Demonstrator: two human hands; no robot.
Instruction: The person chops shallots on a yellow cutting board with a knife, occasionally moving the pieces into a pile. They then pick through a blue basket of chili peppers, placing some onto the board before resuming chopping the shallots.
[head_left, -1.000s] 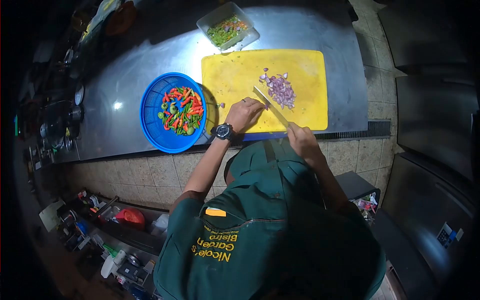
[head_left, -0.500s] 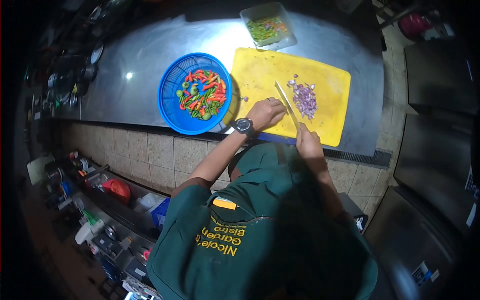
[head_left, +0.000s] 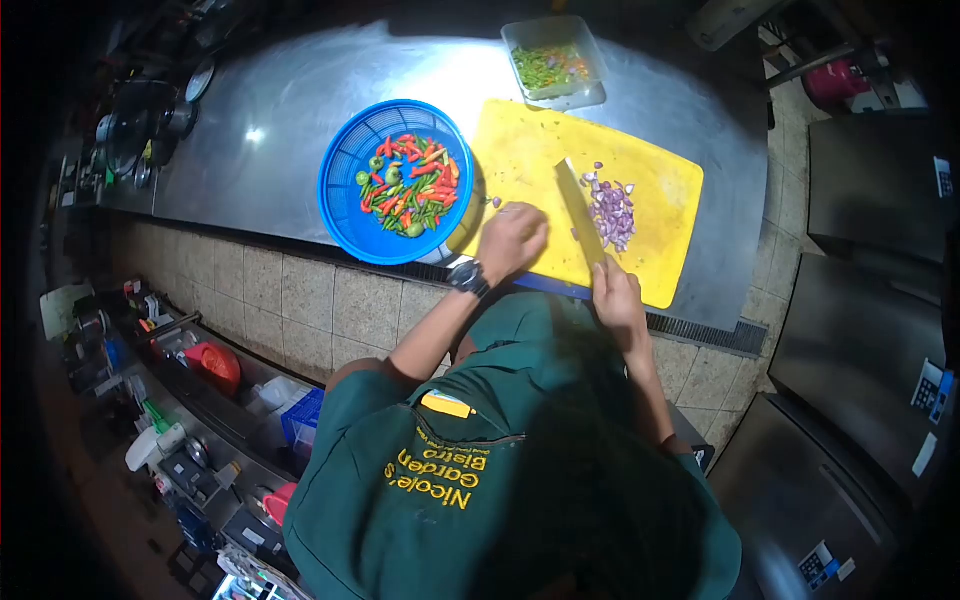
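Observation:
My right hand (head_left: 621,300) grips the handle of a knife (head_left: 579,212). Its broad blade slants up and away over the yellow cutting board (head_left: 640,270), just left of a heap of chopped purple shallots (head_left: 612,215). My left hand (head_left: 513,240), with a dark watch on the wrist, is over the board's left edge, apart from the blade. Its fingers are curled in and slightly blurred; whatever they hold, if anything, is hidden. A small purple piece (head_left: 496,202) lies close to its knuckles, at the board's left edge.
Left of the board stands a blue basket (head_left: 338,205) of red and green chilies (head_left: 412,190). Behind the board, a clear plastic container (head_left: 595,45) holds chopped green and orange pieces. Both rest on the steel table (head_left: 250,185). Dark steel cabinets (head_left: 850,370) line the right side.
My left hand has pulled back to the left, away from the blade. The knife has tilted so more of its flat side shows. The camera view has shifted slightly.

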